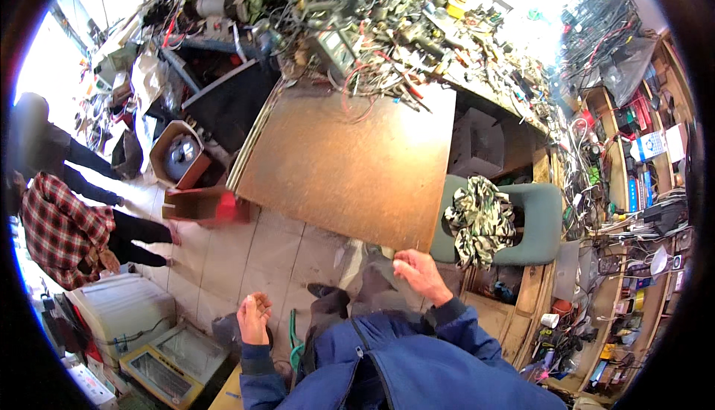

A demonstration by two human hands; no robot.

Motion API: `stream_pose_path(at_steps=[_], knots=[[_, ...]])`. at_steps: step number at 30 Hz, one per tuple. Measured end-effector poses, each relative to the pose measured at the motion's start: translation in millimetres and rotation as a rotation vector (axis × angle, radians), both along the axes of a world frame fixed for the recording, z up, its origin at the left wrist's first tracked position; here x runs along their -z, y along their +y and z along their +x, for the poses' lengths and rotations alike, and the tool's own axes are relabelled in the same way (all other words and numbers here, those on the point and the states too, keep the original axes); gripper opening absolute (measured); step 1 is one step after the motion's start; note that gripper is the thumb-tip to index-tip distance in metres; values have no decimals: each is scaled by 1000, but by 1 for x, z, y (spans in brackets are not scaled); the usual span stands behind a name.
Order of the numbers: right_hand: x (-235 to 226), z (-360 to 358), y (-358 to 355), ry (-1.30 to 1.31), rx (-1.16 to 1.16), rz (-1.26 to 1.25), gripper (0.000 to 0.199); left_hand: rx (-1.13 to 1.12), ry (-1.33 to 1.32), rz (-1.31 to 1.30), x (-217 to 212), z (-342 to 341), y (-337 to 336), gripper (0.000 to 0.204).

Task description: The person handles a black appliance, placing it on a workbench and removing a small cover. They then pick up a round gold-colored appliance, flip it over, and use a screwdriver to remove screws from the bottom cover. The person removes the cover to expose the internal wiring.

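Left hand [254, 318] is up, lower L of ctr, over the tiled floor [208, 257], fingers half-curled; can't tell if the tips meet. Swinging to the far L edge: a person in dark clothes [37, 145], and right by them a person in a red plaid shirt [63, 224]. Lower L corner, a whitish machine [123, 309], w/ a yellow-framed unit [160, 373] just beside it. Moving R, mid-L: open cardboard box [195, 174] w/ a round metallic thing [181, 157] inside, reddish-brown box [197, 205] just below. Dead ctr, the big one: the bench [342, 164], brown top, far edge meeting a heap of cables, tools & parts [402, 34] across top ctr. Right hand [423, 276], lower ctr, is just by the bench's near R corner, fingers bent; can't tell if it touches or grips anything. R of that, a grey-green chair [542, 224] w/ a camo cloth [480, 220] bunched on it; above it in frame, a pale box [473, 142] beside the bench. Far R: wooden shelves [612, 160] packed w/ small boxes, wires & misc. bits; white cup [550, 320] near them, lower R.
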State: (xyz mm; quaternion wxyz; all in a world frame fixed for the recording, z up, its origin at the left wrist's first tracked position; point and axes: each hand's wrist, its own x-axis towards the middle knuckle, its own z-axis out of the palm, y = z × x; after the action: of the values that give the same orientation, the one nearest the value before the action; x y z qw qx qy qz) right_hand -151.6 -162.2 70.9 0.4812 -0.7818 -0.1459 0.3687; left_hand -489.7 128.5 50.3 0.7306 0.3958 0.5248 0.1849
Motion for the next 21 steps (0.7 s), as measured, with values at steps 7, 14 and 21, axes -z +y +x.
stream_pose_path(at_steps=[7,14,21], knots=[[8,83,-78,136,24,-14,33,90,51,-26,17,122,-75,38],[30,210,-150,-27,-42,-79,37,158,64,-121,30,246,-175,39],[153,246,-285,61,325,-238,37,417,253,-84,37,310,-208,36]])
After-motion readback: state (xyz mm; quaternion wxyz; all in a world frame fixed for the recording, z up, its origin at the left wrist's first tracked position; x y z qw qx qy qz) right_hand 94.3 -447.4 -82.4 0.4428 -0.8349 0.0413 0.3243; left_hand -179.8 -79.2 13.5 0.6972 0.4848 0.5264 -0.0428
